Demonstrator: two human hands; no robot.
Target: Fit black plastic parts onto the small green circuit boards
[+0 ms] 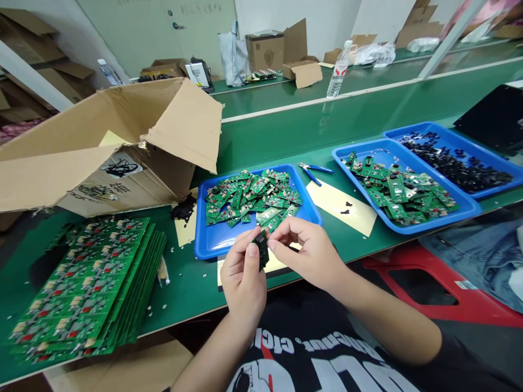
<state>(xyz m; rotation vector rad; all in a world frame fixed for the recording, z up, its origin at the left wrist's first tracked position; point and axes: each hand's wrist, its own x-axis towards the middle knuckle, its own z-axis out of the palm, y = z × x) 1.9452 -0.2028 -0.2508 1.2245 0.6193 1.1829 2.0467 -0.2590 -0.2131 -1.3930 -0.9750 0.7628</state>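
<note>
Both hands meet over the table's front edge. My left hand (pixel 243 277) pinches a small green circuit board (pixel 261 249) held on edge, thumb against its face. My right hand (pixel 308 250) grips the same board from the right with thumb and fingertips. Just behind the hands lies a blue tray (pixel 212 242) heaped with several small green boards (pixel 251 196).
A stack of large green board panels (pixel 87 283) lies at the left, with an open cardboard box (pixel 106 147) behind it. Blue-handled cutters (pixel 312 170) and a yellow sheet (pixel 341 206) lie right of the tray. Two more blue trays hold boards (pixel 402 190) and black parts (pixel 453 160). A red stool (pixel 429 283) stands right.
</note>
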